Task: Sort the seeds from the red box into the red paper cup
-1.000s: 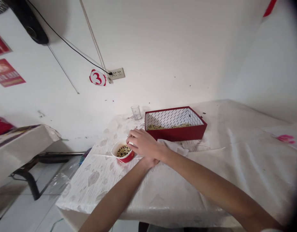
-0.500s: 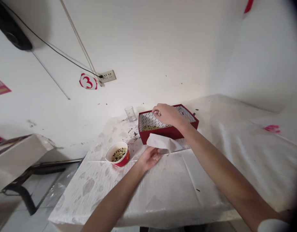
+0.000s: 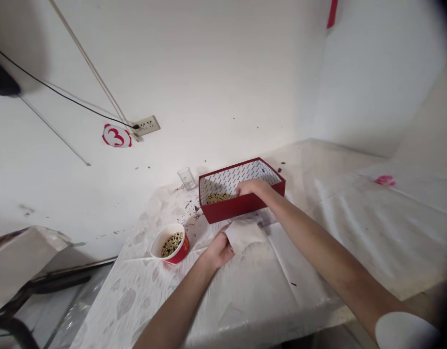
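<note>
A white paper sheet [image 3: 247,233] is pinched by its left edge in my left hand [image 3: 219,251], just in front of the red box [image 3: 230,209]. My right hand [image 3: 253,187] reaches over the front wall into this open box. Its fingers are curled down, and their tips are partly hidden behind the wall, so whatever they hold cannot be made out. Yellowish and black grains [image 3: 219,198] cover the box floor at the left, beneath a white patterned lining. To the left of my left hand, a red and white paper bowl [image 3: 177,253] contains similar mixed grains.
A clear glass [image 3: 187,178] stands left of the box by the wall. Dark scraps [image 3: 196,209] lie scattered between the box and the bowl. The table [image 3: 252,295] has a whitish plastic cover. A power socket [image 3: 147,125] is on the wall.
My right hand has lowered from above the box to inside it. My left hand now grips the paper, which has dropped flatter in front of the box. The view has shifted slightly right.
</note>
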Demonstrator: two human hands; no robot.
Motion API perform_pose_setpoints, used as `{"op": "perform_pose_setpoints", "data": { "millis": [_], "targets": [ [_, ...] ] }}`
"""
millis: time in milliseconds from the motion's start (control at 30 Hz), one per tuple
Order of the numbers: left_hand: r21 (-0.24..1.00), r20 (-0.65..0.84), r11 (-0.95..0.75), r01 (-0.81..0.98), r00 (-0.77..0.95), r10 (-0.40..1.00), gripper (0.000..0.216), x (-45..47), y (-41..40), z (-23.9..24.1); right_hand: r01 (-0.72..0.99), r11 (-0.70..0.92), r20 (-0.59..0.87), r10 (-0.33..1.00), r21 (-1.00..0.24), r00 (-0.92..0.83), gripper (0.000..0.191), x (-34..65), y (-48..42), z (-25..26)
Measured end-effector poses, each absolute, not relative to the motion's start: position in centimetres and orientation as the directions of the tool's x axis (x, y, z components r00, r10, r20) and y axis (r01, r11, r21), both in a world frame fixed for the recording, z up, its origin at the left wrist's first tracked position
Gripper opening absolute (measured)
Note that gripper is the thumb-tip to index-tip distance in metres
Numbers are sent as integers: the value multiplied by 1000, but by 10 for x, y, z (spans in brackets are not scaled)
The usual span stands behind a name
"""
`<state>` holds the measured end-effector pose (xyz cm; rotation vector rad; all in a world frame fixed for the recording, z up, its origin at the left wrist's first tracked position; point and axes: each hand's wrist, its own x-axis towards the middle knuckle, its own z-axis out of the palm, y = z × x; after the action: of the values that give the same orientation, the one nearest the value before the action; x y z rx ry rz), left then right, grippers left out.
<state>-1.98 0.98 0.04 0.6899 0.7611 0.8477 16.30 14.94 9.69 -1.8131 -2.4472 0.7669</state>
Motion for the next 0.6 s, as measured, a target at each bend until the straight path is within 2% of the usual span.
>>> {"op": "perform_pose_setpoints", "data": {
  "millis": [133, 233, 433, 600],
  "targets": [
    [851, -272, 410, -328, 391, 879, 60, -21, 4, -2, 909, 195, -351, 876, -369, -331, 24, 163, 146, 101],
    [867, -256, 393, -308, 402, 879, 67, -21, 2, -2, 916, 188, -385, 863, -355, -326, 26, 162, 147, 100],
    [852, -292, 420, -313, 382, 877, 55, -18, 1, -1, 922, 212, -447, 825, -323, -346, 32, 162, 151, 98],
    [750, -405, 570, -336, 448, 797, 50, -18, 1, -2, 928, 246, -466, 810, -282, -356, 29, 160, 149, 100]
  ]
}}
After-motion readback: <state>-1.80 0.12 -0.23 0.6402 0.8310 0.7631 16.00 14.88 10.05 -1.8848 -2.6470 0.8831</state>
